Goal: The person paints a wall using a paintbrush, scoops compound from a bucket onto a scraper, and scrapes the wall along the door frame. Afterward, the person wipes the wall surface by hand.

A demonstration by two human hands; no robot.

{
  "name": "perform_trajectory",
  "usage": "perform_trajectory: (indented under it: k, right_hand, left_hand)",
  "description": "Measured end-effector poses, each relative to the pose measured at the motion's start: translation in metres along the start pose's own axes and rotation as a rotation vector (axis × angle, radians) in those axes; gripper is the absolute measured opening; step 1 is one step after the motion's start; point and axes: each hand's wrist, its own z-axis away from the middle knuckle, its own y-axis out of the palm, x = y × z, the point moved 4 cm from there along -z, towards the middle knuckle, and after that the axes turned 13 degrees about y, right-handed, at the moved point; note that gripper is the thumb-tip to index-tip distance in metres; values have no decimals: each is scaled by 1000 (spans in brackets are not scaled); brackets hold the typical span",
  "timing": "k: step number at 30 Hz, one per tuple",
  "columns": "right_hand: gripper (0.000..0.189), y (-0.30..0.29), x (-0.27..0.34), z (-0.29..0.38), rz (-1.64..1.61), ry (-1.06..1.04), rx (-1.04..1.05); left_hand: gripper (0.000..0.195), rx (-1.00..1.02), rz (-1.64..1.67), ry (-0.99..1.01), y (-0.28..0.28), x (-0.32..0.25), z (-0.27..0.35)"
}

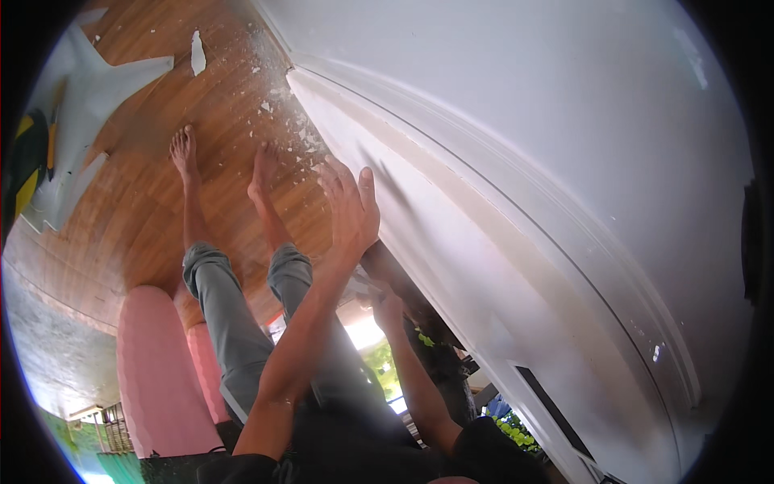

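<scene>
My left hand (352,209) is raised with its fingers apart and nothing in it, in front of the lower part of a white wall (484,254). I cannot tell whether it touches the wall. Lower in the view, my right hand (389,310) is curled around a pale, blurred object (364,287) beside the wall's bottom edge. That object's kind is not clear. A beige band (453,190) runs along the wall below a long ridge of moulding (520,163). The wall's surface looks patchy and hazy.
White flakes (305,136) litter the wood-look floor (139,206) along the wall, near my bare feet (184,154). At left stands a white plastic stool (91,91) bearing an orange-handled tool (51,145) and a black-and-yellow item (27,157). Pink rounded panels (157,375) are beside my legs.
</scene>
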Motion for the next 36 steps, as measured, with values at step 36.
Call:
perform_trajectory:
  k: [36]
  right_hand:
    - [38,-15,-76,-45,264,-121,-114]
  left_hand:
    - [50,178,233,1140,12,-158,57]
